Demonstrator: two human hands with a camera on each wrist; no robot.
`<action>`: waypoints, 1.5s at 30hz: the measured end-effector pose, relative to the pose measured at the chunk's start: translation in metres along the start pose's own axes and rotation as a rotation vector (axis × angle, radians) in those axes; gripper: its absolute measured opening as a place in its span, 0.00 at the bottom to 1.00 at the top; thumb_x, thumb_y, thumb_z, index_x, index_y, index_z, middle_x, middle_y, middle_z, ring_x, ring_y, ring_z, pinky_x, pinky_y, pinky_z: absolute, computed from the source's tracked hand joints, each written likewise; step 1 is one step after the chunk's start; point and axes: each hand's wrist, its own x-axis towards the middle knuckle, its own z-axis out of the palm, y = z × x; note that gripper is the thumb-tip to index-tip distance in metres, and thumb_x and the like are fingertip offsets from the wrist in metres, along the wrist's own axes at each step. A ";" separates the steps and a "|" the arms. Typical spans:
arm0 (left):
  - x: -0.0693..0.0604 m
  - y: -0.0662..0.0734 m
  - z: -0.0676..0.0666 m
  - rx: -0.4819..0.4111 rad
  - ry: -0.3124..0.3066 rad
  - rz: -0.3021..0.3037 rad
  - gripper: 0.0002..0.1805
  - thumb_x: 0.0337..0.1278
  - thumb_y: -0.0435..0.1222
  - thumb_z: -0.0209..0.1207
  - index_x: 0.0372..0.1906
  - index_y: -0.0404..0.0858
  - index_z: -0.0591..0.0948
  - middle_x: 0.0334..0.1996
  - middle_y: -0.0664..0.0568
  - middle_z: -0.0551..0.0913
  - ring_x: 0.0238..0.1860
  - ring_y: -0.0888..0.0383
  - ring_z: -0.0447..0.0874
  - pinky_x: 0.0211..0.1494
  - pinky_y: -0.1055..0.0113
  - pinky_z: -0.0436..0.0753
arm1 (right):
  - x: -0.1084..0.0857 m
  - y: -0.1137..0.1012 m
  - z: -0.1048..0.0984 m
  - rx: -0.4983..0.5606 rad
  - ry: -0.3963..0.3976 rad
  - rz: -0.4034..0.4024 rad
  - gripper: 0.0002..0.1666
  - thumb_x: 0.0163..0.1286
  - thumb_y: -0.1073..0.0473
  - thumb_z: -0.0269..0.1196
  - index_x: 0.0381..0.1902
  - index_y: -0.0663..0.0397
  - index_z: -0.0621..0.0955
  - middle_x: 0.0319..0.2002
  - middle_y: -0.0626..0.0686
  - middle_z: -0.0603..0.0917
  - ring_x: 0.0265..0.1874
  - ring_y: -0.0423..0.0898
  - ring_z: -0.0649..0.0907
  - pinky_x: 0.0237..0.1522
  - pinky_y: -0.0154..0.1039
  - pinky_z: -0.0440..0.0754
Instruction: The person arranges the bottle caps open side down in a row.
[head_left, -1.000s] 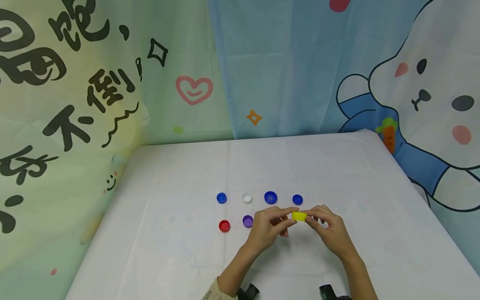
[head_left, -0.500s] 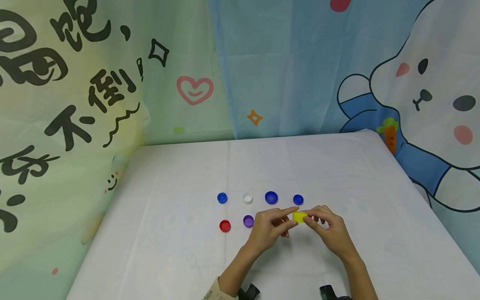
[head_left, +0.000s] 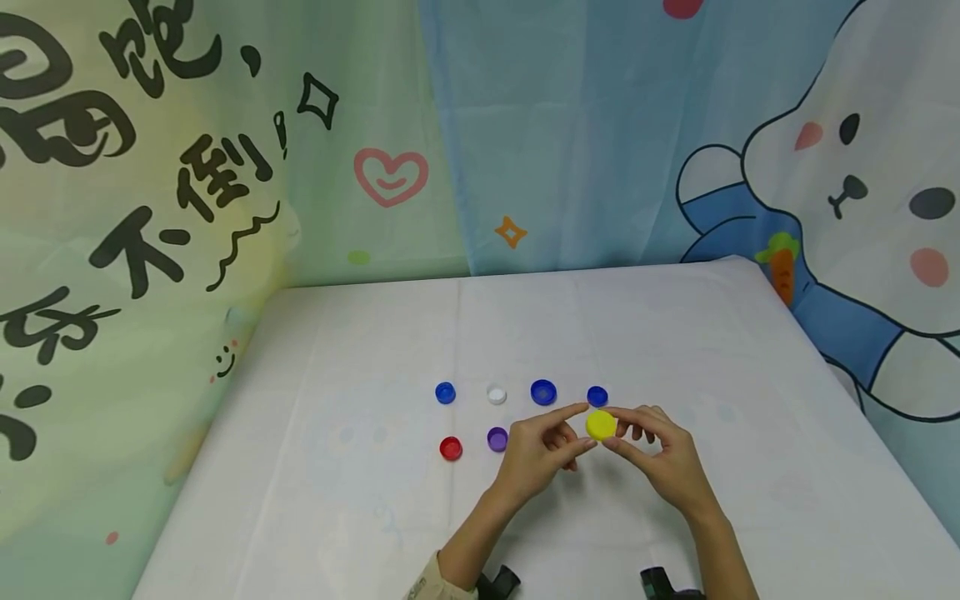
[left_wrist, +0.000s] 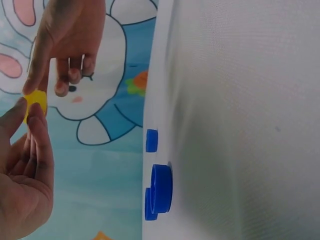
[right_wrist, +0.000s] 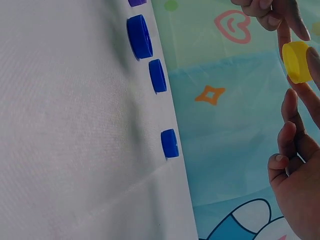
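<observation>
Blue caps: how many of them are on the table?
3, in the far row: one blue cap at the left end, a larger blue cap right of the white cap, another blue cap at the right end. Others may be hidden.

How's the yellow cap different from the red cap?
Color: the yellow cap is bright yellow, but the red cap is red. Place: the yellow cap is held up between the left hand and right hand, while the red cap lies on the white table, touched by no hand. They're the same in one way: both are round.
</observation>
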 end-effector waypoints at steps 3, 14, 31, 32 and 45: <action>0.000 0.000 0.000 -0.007 0.007 -0.008 0.20 0.51 0.27 0.62 0.51 0.28 0.78 0.21 0.42 0.79 0.16 0.56 0.79 0.22 0.73 0.77 | 0.000 -0.001 0.000 -0.014 -0.014 0.008 0.24 0.49 0.68 0.71 0.47 0.51 0.82 0.28 0.41 0.75 0.29 0.38 0.66 0.30 0.34 0.63; 0.001 -0.022 0.008 0.007 0.026 -0.003 0.18 0.51 0.28 0.63 0.49 0.30 0.80 0.19 0.44 0.79 0.14 0.59 0.77 0.21 0.74 0.76 | -0.014 0.058 0.009 -0.048 0.001 -0.012 0.26 0.50 0.62 0.72 0.50 0.45 0.82 0.30 0.42 0.76 0.30 0.41 0.66 0.30 0.34 0.61; 0.006 -0.072 0.041 0.441 0.114 0.021 0.17 0.50 0.40 0.65 0.47 0.40 0.83 0.16 0.60 0.78 0.13 0.79 0.67 0.17 0.84 0.66 | -0.009 0.032 0.002 -0.195 -0.025 0.149 0.19 0.53 0.56 0.70 0.45 0.46 0.84 0.26 0.39 0.75 0.28 0.39 0.68 0.27 0.33 0.63; 0.006 -0.074 0.043 0.481 0.114 0.013 0.17 0.50 0.41 0.65 0.47 0.40 0.83 0.15 0.61 0.78 0.14 0.79 0.66 0.17 0.84 0.65 | -0.009 0.030 0.002 -0.205 -0.042 0.168 0.18 0.53 0.57 0.70 0.45 0.48 0.84 0.26 0.40 0.75 0.28 0.40 0.68 0.27 0.33 0.64; 0.008 -0.085 0.056 0.939 0.029 -0.042 0.10 0.51 0.48 0.63 0.35 0.50 0.86 0.17 0.62 0.80 0.14 0.68 0.69 0.17 0.75 0.65 | -0.015 0.051 0.007 -0.301 -0.172 0.257 0.17 0.56 0.55 0.69 0.44 0.54 0.84 0.23 0.40 0.72 0.23 0.39 0.66 0.25 0.34 0.64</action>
